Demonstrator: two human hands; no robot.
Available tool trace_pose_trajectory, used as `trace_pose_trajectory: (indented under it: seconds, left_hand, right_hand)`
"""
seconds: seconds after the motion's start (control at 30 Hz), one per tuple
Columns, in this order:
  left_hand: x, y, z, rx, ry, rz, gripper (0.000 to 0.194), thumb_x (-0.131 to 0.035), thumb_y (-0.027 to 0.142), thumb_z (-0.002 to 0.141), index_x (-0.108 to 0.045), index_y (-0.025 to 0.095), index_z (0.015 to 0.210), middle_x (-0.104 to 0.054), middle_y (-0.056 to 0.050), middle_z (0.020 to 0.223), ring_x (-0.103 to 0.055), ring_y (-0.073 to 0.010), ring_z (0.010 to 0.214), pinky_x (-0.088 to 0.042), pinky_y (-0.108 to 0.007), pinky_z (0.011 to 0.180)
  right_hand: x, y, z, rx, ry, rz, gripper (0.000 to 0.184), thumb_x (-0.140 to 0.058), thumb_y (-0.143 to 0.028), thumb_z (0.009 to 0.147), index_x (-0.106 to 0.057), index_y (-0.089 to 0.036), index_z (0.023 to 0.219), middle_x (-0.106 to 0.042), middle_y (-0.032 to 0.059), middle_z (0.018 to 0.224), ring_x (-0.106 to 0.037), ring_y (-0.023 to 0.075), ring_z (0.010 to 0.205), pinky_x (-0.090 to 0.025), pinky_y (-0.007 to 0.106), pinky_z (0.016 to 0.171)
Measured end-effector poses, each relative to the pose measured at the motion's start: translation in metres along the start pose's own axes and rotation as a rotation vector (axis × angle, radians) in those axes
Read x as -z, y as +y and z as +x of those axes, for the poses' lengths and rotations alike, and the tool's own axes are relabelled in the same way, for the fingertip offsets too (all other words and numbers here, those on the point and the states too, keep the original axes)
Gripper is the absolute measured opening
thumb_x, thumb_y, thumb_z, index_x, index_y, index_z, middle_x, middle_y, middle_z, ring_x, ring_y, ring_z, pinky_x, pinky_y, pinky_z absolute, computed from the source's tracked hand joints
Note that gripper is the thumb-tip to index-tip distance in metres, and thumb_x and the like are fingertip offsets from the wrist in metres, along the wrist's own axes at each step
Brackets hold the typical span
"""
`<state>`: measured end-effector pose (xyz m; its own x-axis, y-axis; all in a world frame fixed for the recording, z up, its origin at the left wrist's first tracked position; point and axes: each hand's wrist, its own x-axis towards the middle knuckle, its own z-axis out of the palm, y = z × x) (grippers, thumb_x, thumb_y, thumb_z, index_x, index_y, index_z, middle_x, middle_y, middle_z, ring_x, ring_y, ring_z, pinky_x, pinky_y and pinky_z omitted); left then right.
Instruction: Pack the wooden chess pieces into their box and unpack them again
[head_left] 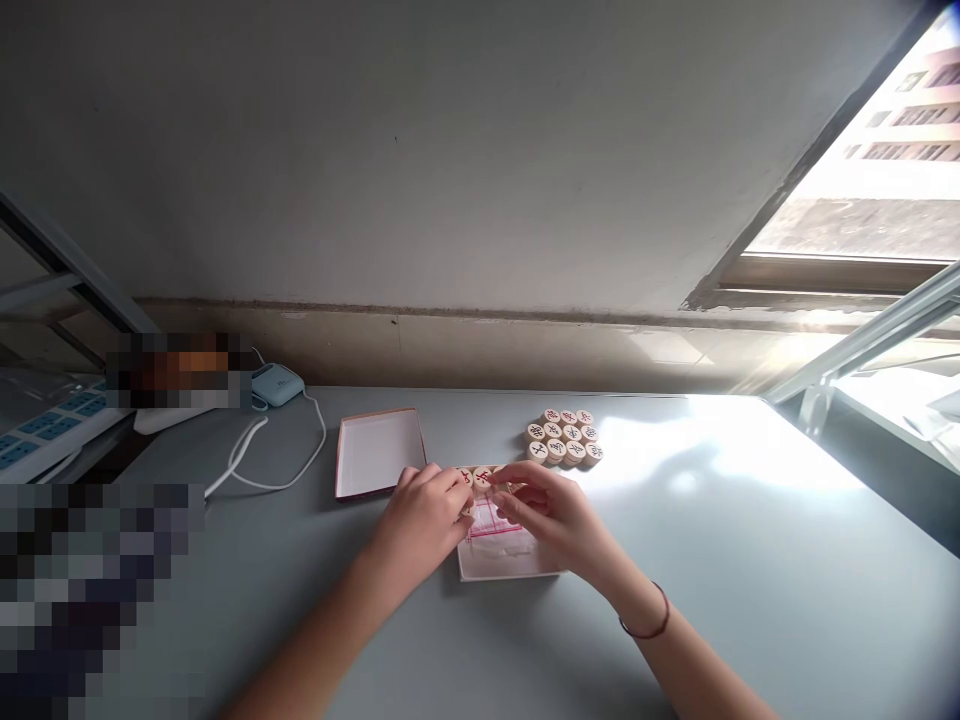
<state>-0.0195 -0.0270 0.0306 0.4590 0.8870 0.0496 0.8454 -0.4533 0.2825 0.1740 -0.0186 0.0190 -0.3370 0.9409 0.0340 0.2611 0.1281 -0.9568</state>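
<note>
Both hands work at the far end of a shallow white box [510, 572] on the grey desk. Round wooden Chinese chess pieces [482, 478] with red characters lie in a row there, between the hands. My left hand [433, 508] has its fingers curled around pieces at the row's left end, partly covering them. From the right, my right hand [551, 505] bends its index finger and thumb onto the pieces at the other end; their exact contact is partly hidden. Nearer me in the box is a folded sheet with pink lines [493, 519] in clear plastic.
Behind the box, more chess pieces [563, 437] stand stacked in rows. The box lid [381, 452] lies inside up at the left. Further left are a white cable [285, 487], a light-blue device [277, 384] and a power strip [56, 425]. A wall borders the desk's back.
</note>
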Motion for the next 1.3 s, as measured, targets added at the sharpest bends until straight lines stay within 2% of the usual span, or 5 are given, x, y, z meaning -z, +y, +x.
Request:
trace_pose_trajectory:
  seconds: [0.5, 0.63, 0.83, 1.13, 1.3]
  left_hand:
    - [0.005, 0.001, 0.000, 0.061, -0.003, 0.072, 0.002, -0.061, 0.021, 0.082, -0.062, 0.021, 0.082, -0.061, -0.003, 0.096, -0.056, -0.0225, 0.091, -0.043, -0.036, 0.075]
    - [0.011, -0.014, 0.001, 0.080, 0.029, -0.075, 0.010, -0.056, 0.025, 0.083, -0.061, 0.024, 0.092, -0.061, -0.002, 0.097, -0.057, -0.0211, 0.094, -0.045, -0.036, 0.081]
    - [0.001, -0.023, 0.007, 0.092, 0.077, -0.074, 0.036, -0.039, 0.009, 0.085, -0.060, 0.024, 0.109, -0.065, -0.002, 0.112, -0.057, -0.0202, 0.098, -0.045, -0.035, 0.086]
    - [-0.009, -0.016, 0.009, 0.101, 0.044, -0.025, 0.041, -0.038, 0.004, 0.081, -0.062, 0.023, 0.109, -0.068, -0.004, 0.112, -0.055, -0.0215, 0.098, -0.042, -0.035, 0.079]
    - [-0.009, -0.016, 0.008, 0.081, 0.099, -0.011, 0.045, -0.036, 0.003, 0.081, -0.060, 0.022, 0.114, -0.066, -0.004, 0.116, -0.055, -0.0216, 0.099, -0.042, -0.036, 0.079]
  right_hand:
    - [-0.006, 0.003, -0.001, 0.199, 0.036, -0.245, 0.016, -0.052, -0.025, 0.086, -0.064, -0.021, 0.096, -0.057, 0.0072, 0.100, -0.060, 0.0109, 0.069, -0.057, 0.026, 0.063]
    - [-0.018, 0.008, -0.002, 0.300, 0.051, -0.440, 0.024, -0.051, -0.018, 0.087, -0.062, -0.025, 0.107, -0.062, 0.0071, 0.106, -0.062, 0.0145, 0.078, -0.056, 0.029, 0.067]
    - [-0.032, 0.012, -0.001, 0.447, 0.043, -0.742, 0.013, -0.056, -0.011, 0.082, -0.059, -0.021, 0.090, -0.064, 0.0062, 0.097, -0.062, 0.0187, 0.081, -0.052, 0.031, 0.069]
    - [-0.041, 0.019, 0.005, 0.396, 0.041, -0.902, 0.014, -0.054, -0.008, 0.080, -0.054, -0.020, 0.086, -0.063, 0.0034, 0.078, -0.059, 0.0181, 0.069, -0.046, 0.028, 0.061]
    - [-0.009, 0.006, 0.014, 0.221, 0.078, -0.756, 0.013, -0.055, -0.030, 0.087, -0.058, -0.021, 0.095, -0.065, 0.0047, 0.087, -0.061, 0.0165, 0.070, -0.045, 0.026, 0.059]
